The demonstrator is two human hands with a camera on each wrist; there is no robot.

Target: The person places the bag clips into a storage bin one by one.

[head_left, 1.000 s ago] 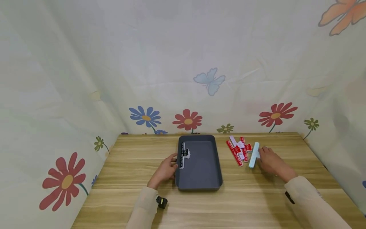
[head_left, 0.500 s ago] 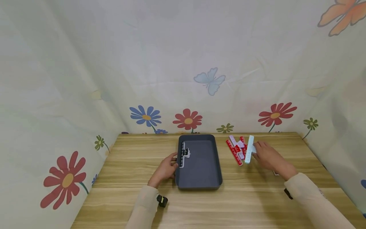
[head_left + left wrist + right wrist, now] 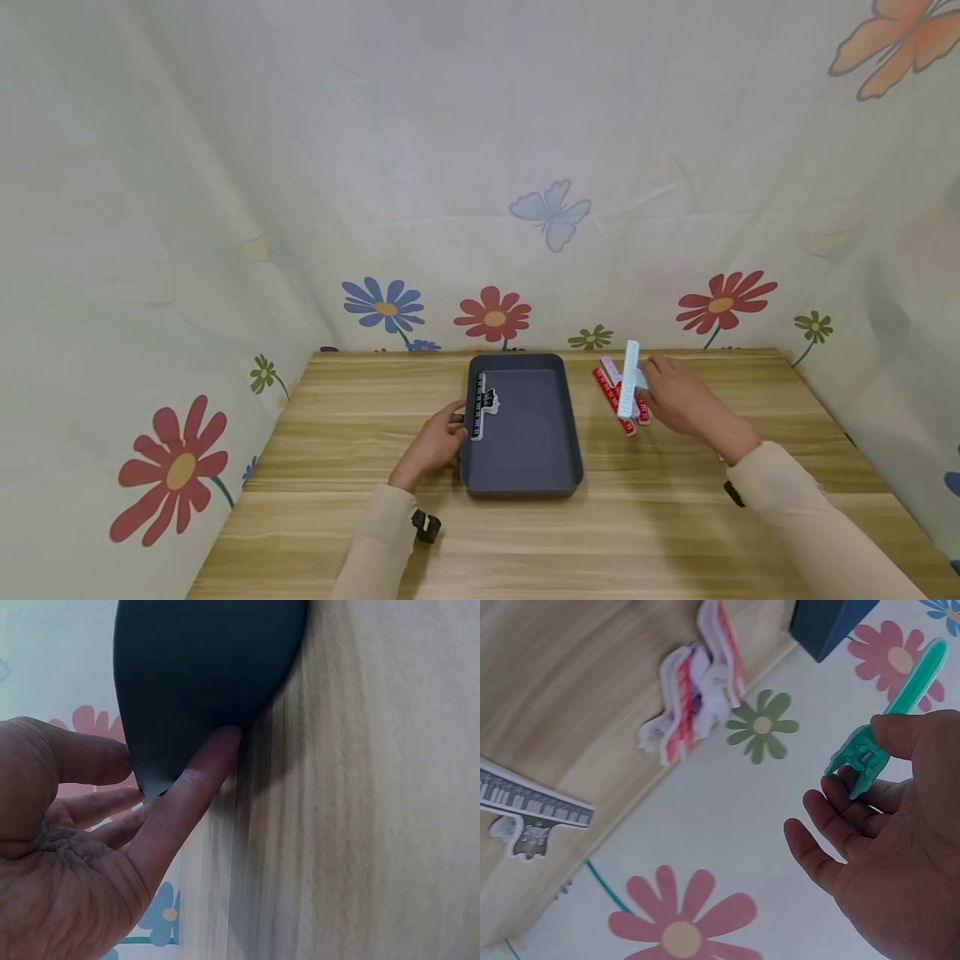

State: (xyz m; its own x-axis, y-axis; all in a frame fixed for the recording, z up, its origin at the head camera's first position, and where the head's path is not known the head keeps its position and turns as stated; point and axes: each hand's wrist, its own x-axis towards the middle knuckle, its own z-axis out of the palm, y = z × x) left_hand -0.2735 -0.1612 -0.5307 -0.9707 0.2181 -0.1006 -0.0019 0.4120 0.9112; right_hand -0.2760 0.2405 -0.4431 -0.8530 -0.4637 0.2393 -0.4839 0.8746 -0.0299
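Observation:
My left hand [image 3: 431, 450] holds the left wall of a dark grey rectangular tray [image 3: 525, 479], its fingers [image 3: 187, 776] lying against the tray's outer side. Inside, along the left wall, lies a black long clip [image 3: 477, 408] with a piano-key pattern. The right hand [image 3: 678, 396] pinches a light blue clip [image 3: 628, 379] of the same kind by its handle, raised above the table. Beneath it, red clips [image 3: 606, 385] and a light purple one [image 3: 610, 367] overlap in a pile, partly hidden by the blue clip and hand.
Another black piano-key clip [image 3: 536, 814] lies on the wooden table [image 3: 360, 417], mostly hidden by the right arm in the head view. A flowered cloth [image 3: 420, 208] hangs behind the table's far edge.
My right hand has lifted the light blue clip and carried it left, over the red and purple pile. The left hand and the tray have stayed in place.

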